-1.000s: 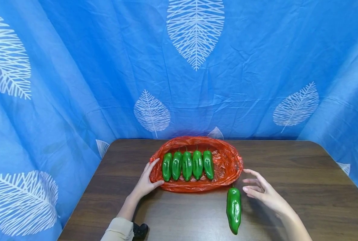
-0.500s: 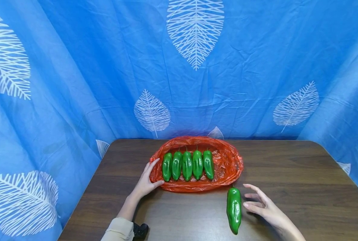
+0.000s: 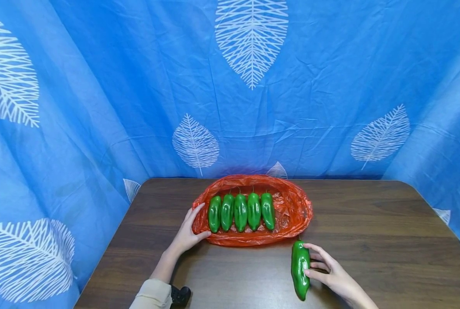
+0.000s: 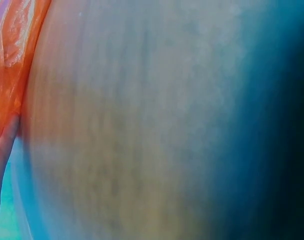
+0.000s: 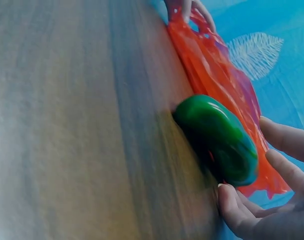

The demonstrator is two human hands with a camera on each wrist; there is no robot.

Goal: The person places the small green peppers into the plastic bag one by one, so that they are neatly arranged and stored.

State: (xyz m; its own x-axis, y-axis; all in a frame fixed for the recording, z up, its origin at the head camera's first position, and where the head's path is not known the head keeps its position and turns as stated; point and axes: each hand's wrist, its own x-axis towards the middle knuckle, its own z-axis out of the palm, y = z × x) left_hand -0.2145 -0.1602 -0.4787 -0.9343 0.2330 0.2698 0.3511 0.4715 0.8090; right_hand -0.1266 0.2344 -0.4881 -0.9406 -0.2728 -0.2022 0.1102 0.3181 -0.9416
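Note:
A red plastic bag (image 3: 291,210) lies spread in an oval at the table's far middle, with several green peppers (image 3: 240,212) side by side inside it. My left hand (image 3: 185,234) holds the bag's left end, fingers over the rim and thumb at its front edge. In front of the bag's right end, one more green pepper (image 3: 300,270) lies on the table, stem toward the bag. My right hand (image 3: 328,270) is at its right side, with index fingertip and thumb tip right at the pepper and the fingers loosely spread. Only a finger of the left hand (image 4: 4,150) shows in the left wrist view.
The brown wooden table (image 3: 369,223) has rounded far corners. Behind it and along both sides hangs a blue curtain (image 3: 315,107) with white leaf prints. A dark strapped device (image 3: 180,296) sits at the left wrist, below a beige sleeve (image 3: 152,294).
My right hand has come from beside the bag's right end toward me and then left onto the loose green pepper's side. The left hand, bag and peppers stay put.

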